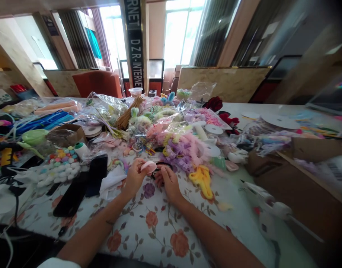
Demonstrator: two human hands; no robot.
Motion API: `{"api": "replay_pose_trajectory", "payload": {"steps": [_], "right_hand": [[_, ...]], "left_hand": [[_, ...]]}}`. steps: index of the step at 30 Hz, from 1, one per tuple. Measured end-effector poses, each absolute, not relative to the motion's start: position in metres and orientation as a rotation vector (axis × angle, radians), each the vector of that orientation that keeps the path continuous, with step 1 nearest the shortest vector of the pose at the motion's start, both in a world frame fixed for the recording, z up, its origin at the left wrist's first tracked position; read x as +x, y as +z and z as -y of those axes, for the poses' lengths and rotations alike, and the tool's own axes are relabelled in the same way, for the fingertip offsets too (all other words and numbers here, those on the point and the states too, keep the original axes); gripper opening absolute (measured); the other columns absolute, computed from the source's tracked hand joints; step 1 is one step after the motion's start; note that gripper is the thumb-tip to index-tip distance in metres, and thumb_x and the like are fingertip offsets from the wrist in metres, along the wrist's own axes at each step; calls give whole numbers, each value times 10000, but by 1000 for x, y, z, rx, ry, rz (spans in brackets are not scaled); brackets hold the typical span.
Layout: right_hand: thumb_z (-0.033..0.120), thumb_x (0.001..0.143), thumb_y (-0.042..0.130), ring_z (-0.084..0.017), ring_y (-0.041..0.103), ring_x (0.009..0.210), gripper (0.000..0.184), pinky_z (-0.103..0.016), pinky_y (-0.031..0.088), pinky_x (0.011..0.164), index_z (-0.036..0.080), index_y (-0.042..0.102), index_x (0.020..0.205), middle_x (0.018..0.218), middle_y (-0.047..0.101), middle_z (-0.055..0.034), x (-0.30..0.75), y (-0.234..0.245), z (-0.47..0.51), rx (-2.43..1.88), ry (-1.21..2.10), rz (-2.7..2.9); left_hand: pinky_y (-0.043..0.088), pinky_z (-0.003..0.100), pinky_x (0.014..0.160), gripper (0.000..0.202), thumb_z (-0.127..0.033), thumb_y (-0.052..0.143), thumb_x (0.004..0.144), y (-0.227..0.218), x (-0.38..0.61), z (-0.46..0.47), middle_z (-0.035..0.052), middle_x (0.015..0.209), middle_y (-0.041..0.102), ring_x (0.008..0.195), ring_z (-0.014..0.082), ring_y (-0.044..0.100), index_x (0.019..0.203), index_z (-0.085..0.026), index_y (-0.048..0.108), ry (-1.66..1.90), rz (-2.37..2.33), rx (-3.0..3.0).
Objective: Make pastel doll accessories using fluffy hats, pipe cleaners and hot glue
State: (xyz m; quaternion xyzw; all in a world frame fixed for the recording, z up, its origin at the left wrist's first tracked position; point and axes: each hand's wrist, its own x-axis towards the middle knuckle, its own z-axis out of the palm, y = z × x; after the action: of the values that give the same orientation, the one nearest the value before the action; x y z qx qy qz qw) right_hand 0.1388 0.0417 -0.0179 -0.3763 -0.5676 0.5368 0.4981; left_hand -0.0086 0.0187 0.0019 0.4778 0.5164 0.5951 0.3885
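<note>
Between the thumb and fingers of my left hand (135, 178) is a small pale pink oval piece (149, 166), perhaps fabric; its exact kind is unclear. Close beside it, my right hand (170, 183) is closed on a thin black hoop (164, 163), which looks like a headband. The pink piece sits against or just in front of the hoop's left side; contact cannot be made out. Both hands are above a flowered tablecloth (151, 238). Right of them lies a bunched yellow fuzzy piece (201, 180). Purple ruffled trim (182, 152) lies just beyond the hoop.
A glue gun (267, 201) lies at the right near an open cardboard box (296, 186). Dark phones (72, 195) and white pompoms (61, 171) are to the left. Heaped craft supplies and plastic bags (109, 106) fill the back. Cables (16, 204) run along the left edge.
</note>
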Motion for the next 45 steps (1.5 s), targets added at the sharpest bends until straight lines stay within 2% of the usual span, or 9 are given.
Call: {"api": "replay_pose_trajectory", "payload": {"steps": [3,8,11,14,20,26,32,41,45], "right_hand": [[590,830,541,-147,605,487,450,-247,484,425,176,575,1002,653,629,-2,138,-14,-40,-798,1647,1169],[458,694,754,-144,624,579,403,-274,567,498,196,625,971,739,647,7,137,-11,-35,-710,1701,1151],[392,675,782,-142,632,654,388,-266,586,552,193,638,976,788,651,6,137,-9,-33,-680,1682,1134],[364,691,772,-164,645,768,396,-300,606,652,196,636,1023,884,669,-14,138,-9,-35,-715,1636,1115],[376,717,742,-202,644,905,419,-371,596,779,219,623,1086,1023,669,-37,137,-16,-41,-759,1555,1138],[400,821,617,-192,638,824,355,-353,574,749,230,653,1131,1089,656,-58,137,-22,-40,-845,1329,1366],[452,898,496,-119,581,549,353,-282,523,560,204,659,1089,973,675,-50,140,-18,-38,-961,1197,1349],[481,796,635,-134,599,561,362,-242,509,508,165,645,973,731,671,-19,140,-13,-42,-925,1378,1183],[505,796,631,-127,560,473,381,-224,452,446,157,633,950,586,633,3,141,-13,-40,-971,1378,1202]], "left_hand": [[520,333,805,99,-253,631,769,-6,-12,-13,34,876,721,842,203,666,864,-227,628,1501,-1542,1496],[455,360,973,130,-164,529,789,-12,-9,-7,47,1100,701,1078,210,621,809,-249,626,1564,-1462,1849],[469,353,952,189,-166,541,789,-16,-8,-9,61,1142,677,1099,212,605,941,-242,623,1564,-1489,1741],[499,331,890,270,-224,576,810,-17,-9,-14,68,1064,687,1005,200,639,1079,-218,594,1568,-1427,1448],[543,287,708,386,-448,622,807,-11,-14,-19,73,928,694,791,172,653,1058,-155,639,1533,-1226,966],[515,208,652,344,-381,729,743,-9,-14,-18,48,890,712,723,122,629,1004,-157,705,1419,-1127,955],[529,190,650,279,-290,791,685,-9,-10,-16,57,918,716,737,110,634,923,-151,743,1368,-973,717],[536,194,662,306,-278,853,596,-4,-10,-18,63,878,734,669,94,632,860,-150,767,1385,-927,578],[506,189,654,326,-310,852,599,-2,-14,-18,74,809,737,669,98,618,863,-134,776,1361,-947,707]]}}
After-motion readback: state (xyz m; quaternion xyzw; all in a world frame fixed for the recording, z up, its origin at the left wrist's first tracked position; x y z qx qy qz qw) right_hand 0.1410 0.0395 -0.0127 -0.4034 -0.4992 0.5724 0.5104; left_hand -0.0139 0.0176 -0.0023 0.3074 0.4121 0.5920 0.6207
